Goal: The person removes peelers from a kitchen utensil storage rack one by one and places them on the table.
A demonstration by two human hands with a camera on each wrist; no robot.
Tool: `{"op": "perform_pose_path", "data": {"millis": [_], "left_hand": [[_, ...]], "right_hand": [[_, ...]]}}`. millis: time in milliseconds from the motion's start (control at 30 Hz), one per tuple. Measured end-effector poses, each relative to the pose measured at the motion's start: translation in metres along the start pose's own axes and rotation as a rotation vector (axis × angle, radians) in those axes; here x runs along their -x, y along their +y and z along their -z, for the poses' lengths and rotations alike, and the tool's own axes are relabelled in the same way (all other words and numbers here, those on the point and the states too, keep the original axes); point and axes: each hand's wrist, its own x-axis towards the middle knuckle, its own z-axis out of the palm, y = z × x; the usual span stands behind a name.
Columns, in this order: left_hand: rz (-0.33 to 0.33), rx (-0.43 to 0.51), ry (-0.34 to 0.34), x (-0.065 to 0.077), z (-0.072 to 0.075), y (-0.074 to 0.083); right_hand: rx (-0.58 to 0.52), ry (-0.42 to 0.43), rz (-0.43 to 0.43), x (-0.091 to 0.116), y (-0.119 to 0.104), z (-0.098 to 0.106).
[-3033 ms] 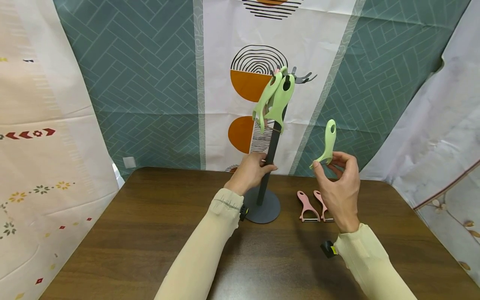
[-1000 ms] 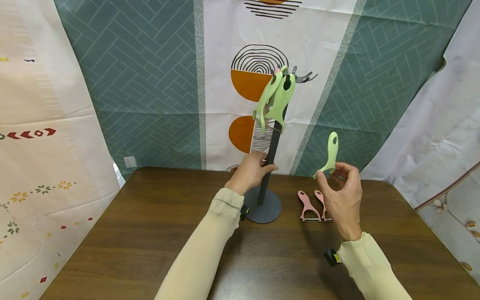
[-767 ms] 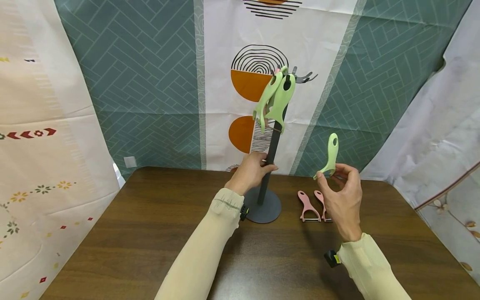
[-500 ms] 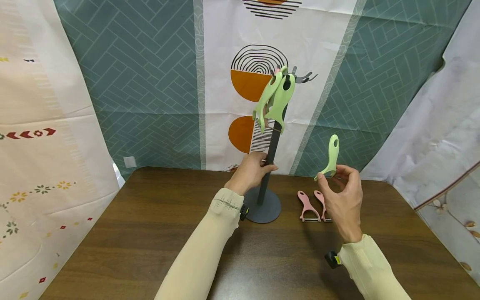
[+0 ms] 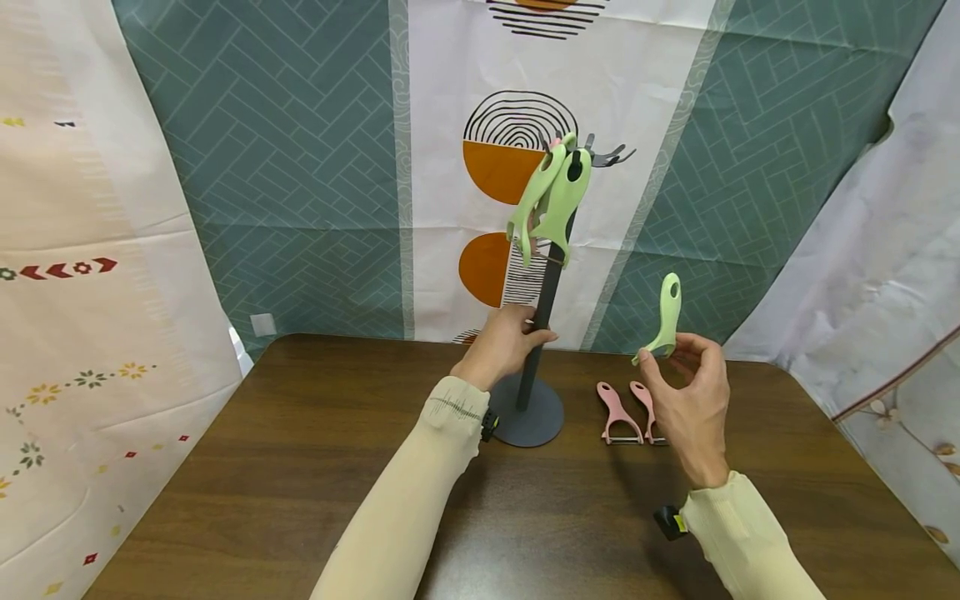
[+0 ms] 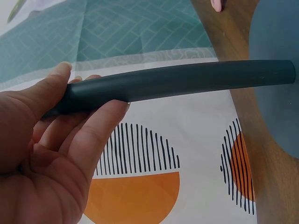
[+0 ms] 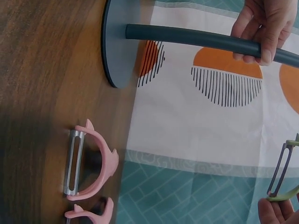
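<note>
To the right of the stand (image 5: 548, 292), see the right hand (image 5: 688, 392) pinching a green Y-peeler (image 5: 668, 310) by its fork end, raised above the counter (image 5: 300, 467), handle upward and hole uncovered. Rest thumb and fingers on the plastic prongs only, off the metal blade (image 7: 283, 170); pinch firmly enough against twisting. Leave the hole free, likely a help around any hook.

Note the left hand (image 5: 504, 342) curled round the pole (image 6: 187, 80), well apart from the right hand. Brace with it, without pulling sideways: judge the tall stand, loaded near the top, liable to tip. Check for a round base (image 5: 538, 425) flat on the counter.

Higher up, mind the 2 green Y-peelers (image 5: 567, 198) hanging close together, with something pink behind, too hidden to identify; avoid knocking these. Move slowly near the bare hooks (image 5: 613, 157) to the right. Below the right hand, steer clear of 2 pink Y-peelers (image 5: 614, 407) lying side by side on the counter.
</note>
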Motion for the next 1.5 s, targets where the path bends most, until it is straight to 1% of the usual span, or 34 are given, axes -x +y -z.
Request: {"op": "perform_pose_path", "data": {"millis": [267, 867, 1033, 1267, 1500], "left_hand": [[0.0, 0.008, -0.002, -0.001, 0.0, -0.001], [-0.003, 0.001, -0.005, -0.001, 0.0, 0.0], [-0.005, 0.006, -0.001, -0.001, 0.0, -0.001], [-0.012, -0.015, 0.001, -0.001, 0.001, -0.002], [-0.013, -0.003, 0.003, -0.001, 0.0, -0.001]], "right_hand": [[0.001, 0.01, -0.013, 0.001, 0.005, 0.003], [0.081, -0.007, -0.016, 0.005, 0.016, 0.008], [0.086, -0.005, -0.021, 0.006, 0.019, 0.008], [0.084, 0.008, -0.039, 0.008, 0.021, 0.008], [0.1, 0.013, -0.046, 0.009, 0.023, 0.011]]}}
